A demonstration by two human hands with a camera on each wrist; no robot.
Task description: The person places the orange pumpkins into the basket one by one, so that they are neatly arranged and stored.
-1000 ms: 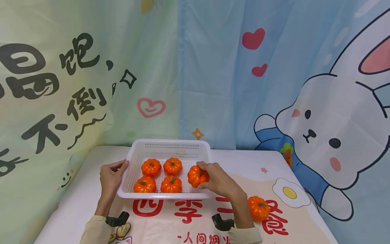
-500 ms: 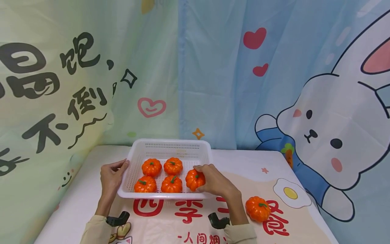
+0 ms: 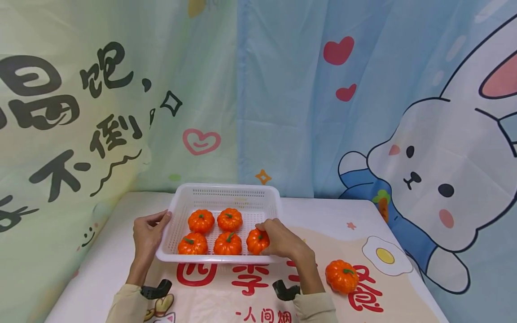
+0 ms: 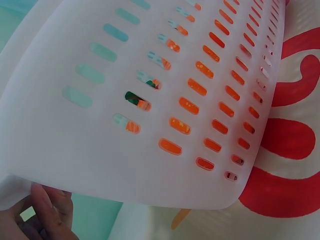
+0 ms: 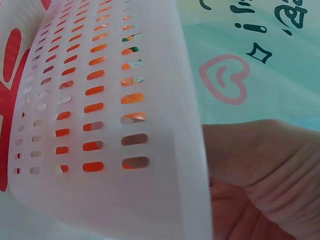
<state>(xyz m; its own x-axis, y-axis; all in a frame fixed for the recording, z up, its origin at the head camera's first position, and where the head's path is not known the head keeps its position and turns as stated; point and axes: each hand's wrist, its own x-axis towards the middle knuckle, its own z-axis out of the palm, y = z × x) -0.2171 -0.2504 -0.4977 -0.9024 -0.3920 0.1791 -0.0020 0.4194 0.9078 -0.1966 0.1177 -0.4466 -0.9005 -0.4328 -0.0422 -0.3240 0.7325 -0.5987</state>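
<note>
A white perforated plastic basket stands on the table with several orange toy pumpkins in two rows inside. My left hand pinches the basket's left rim; in the left wrist view its fingers show at the rim's corner. My right hand reaches over the right rim and grips a pumpkin low in the front right part of the basket, its fingertips over the top. In the right wrist view the basket wall hides the fingertips, and orange shows through the slots.
Another orange pumpkin lies on the table right of my right forearm. The table wears a printed cover with red characters and a fried egg picture. A printed curtain hangs right behind the table.
My right hand has moved a little left and down with the pumpkin, deeper into the basket's front right part. The left hand stays at the rim.
</note>
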